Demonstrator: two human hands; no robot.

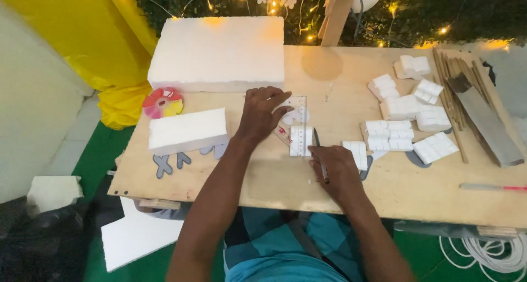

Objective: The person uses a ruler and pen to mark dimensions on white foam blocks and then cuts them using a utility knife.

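The left hand (262, 113) presses flat, fingers spread, on a clear ruler (300, 123) that lies across a small white foam piece (301, 141) near the middle of the worktop (274, 183). The right hand (334, 171) is closed around a thin dark tool (320, 160), probably a pen or knife, its tip touching the ruler's right edge at the foam piece. 1 large foam slab (218, 52) sits at the far left corner, with a smaller foam block (188, 130) nearer the left edge. Cut foam pieces (409, 123) lie scattered toward the right edge, beside wooden sticks (458, 79).
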